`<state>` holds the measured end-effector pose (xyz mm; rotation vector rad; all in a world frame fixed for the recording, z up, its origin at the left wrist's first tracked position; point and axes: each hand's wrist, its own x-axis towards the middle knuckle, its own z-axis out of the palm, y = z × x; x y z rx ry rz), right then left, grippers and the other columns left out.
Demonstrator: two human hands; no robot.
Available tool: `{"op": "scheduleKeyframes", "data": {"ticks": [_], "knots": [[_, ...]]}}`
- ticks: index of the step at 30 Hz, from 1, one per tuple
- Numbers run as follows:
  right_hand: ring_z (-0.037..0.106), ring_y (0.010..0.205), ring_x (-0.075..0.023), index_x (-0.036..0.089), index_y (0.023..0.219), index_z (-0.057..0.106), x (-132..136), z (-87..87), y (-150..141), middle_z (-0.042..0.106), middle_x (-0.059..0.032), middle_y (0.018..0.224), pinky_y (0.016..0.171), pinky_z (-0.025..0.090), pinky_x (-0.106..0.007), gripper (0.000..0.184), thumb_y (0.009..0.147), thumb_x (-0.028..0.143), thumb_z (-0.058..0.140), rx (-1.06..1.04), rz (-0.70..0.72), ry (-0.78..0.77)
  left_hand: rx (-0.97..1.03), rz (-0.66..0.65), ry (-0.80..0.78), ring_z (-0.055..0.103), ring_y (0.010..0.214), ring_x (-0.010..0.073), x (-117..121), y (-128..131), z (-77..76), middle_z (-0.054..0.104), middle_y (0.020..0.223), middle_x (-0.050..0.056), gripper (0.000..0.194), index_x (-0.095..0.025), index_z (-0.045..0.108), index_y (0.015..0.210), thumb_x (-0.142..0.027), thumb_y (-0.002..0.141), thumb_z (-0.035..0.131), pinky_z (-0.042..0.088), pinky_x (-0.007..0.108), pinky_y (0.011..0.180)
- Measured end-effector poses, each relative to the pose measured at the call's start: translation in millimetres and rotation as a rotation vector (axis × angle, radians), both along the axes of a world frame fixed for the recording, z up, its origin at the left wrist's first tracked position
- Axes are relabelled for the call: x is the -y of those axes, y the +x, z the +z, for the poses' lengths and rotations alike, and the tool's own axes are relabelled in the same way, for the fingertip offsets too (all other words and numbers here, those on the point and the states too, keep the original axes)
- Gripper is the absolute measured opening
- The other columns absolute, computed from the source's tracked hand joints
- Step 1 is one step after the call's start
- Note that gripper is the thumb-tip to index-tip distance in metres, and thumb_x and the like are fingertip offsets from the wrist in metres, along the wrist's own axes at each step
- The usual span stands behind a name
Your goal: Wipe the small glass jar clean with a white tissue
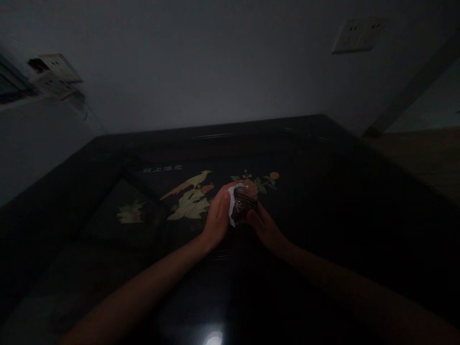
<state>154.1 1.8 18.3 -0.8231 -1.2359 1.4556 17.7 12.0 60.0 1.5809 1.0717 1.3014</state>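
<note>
Both hands meet above the middle of a black glossy tabletop (323,191). Between them is a small dark, shiny, rounded object (243,205) like a cup or jar, with faint light markings on its side. My left hand (218,211) is closed around a white tissue (232,206), which it presses against the object's left side. My right hand (262,223) grips the same object from the right, thumb on its near side. Dim light hides the far fingers and the object's exact kind.
Inlaid in the tabletop are a yellow bird (194,181), pale leaves and flowers, with light lettering (163,169) at upper left. Behind stands a grey wall (215,72) with sockets at left (59,67) and right (359,34). A wooden floor (424,158) shows at right.
</note>
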Motion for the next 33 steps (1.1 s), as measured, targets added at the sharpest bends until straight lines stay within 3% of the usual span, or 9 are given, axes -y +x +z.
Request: {"op": "scheduleKeyframes", "data": {"ticks": [6, 10, 12, 15, 20, 23, 26, 29, 33], "knots": [[0.053, 0.117, -0.0262, 0.024, 0.122, 0.053, 1, -0.6, 1, 0.059, -0.0069, 0.126, 0.105, 0.037, -0.044, 0.058, 0.077, 0.058, 0.062, 0.113, -0.076, 0.071, -0.413, -0.029, 0.474, 0.047, 0.123, 0.0228, 0, -3, -4.1, 0.057, 0.127, 0.01, 0.036, -0.021, 0.055, 0.12, -0.029, 0.096, 0.03, 0.033, 0.045, 0.106], [0.051, 0.12, -0.027, 0.024, 0.125, 0.052, 2, 0.2, 0, 0.056, -0.0068, 0.131, 0.105, 0.036, -0.043, 0.06, 0.077, 0.06, 0.06, 0.107, -0.08, 0.06, -0.487, -0.058, 0.539, 0.047, 0.124, 0.0221, 0, -4, -1.6, 0.058, 0.127, 0.01, 0.036, -0.02, 0.054, 0.123, -0.025, 0.095, 0.033, 0.032, 0.043, 0.107], [0.051, 0.12, -0.0272, 0.024, 0.123, 0.053, 3, 2.2, 0, 0.058, -0.0069, 0.129, 0.105, 0.037, -0.042, 0.061, 0.076, 0.061, 0.06, 0.096, -0.082, 0.069, -0.405, -0.041, 0.458, 0.05, 0.12, 0.0212, 1, -3, 0.8, 0.06, 0.123, 0.01, 0.036, -0.019, 0.056, 0.12, -0.027, 0.096, 0.031, 0.035, 0.041, 0.104], [0.054, 0.117, -0.026, 0.024, 0.122, 0.053, 3, 5.1, 2, 0.061, -0.0068, 0.123, 0.103, 0.039, -0.041, 0.058, 0.077, 0.061, 0.06, 0.08, -0.056, 0.079, -0.156, 0.003, 0.187, 0.056, 0.112, 0.0214, 1, 0, 0.7, 0.064, 0.117, 0.009, 0.039, -0.019, 0.061, 0.112, -0.037, 0.096, 0.03, 0.041, 0.038, 0.098], [0.055, 0.116, -0.025, 0.026, 0.12, 0.053, 3, 5.7, 4, 0.063, -0.0066, 0.12, 0.101, 0.041, -0.04, 0.056, 0.079, 0.063, 0.056, 0.081, -0.021, 0.121, 0.354, 0.112, -0.37, 0.064, 0.084, 0.0203, -7, 6, -7.0, 0.069, 0.087, 0.003, 0.037, -0.017, 0.064, 0.091, -0.051, 0.084, 0.05, 0.049, 0.032, 0.08], [0.057, 0.113, -0.0251, 0.025, 0.12, 0.053, 1, 4.6, 4, 0.064, -0.0077, 0.119, 0.1, 0.042, -0.04, 0.057, 0.079, 0.064, 0.054, 0.094, 0.006, 0.158, 0.516, 0.118, -0.528, 0.064, 0.076, 0.0183, -10, 7, -11.1, 0.068, 0.08, 0.002, 0.033, -0.017, 0.062, 0.086, -0.048, 0.08, 0.056, 0.05, 0.031, 0.074], [0.054, 0.117, -0.0254, 0.023, 0.121, 0.052, 0, 4.1, 4, 0.062, -0.009, 0.123, 0.102, 0.04, -0.04, 0.058, 0.08, 0.064, 0.054, 0.105, 0.005, 0.171, 0.433, 0.117, -0.451, 0.064, 0.08, 0.0191, -10, 6, -13.6, 0.068, 0.086, 0.004, 0.037, -0.016, 0.062, 0.089, -0.051, 0.083, 0.051, 0.05, 0.032, 0.077], [0.051, 0.123, -0.0254, 0.022, 0.125, 0.048, 1, 5.1, 4, 0.057, -0.0101, 0.13, 0.105, 0.037, -0.04, 0.062, 0.08, 0.064, 0.054, 0.122, 0.012, 0.166, 0.285, 0.092, -0.278, 0.062, 0.089, 0.0208, -5, 3, -12.4, 0.068, 0.096, 0.007, 0.041, -0.016, 0.063, 0.095, -0.053, 0.086, 0.046, 0.047, 0.034, 0.085], [0.048, 0.126, -0.0256, 0.02, 0.127, 0.045, 3, 5.6, 4, 0.054, -0.0106, 0.134, 0.108, 0.034, -0.04, 0.065, 0.079, 0.063, 0.056, 0.14, 0.008, 0.137, -0.031, 0.016, 0.177, 0.058, 0.105, 0.0215, 1, 0, -8.0, 0.064, 0.109, 0.011, 0.042, -0.016, 0.063, 0.102, -0.041, 0.096, 0.029, 0.041, 0.038, 0.096]]}}
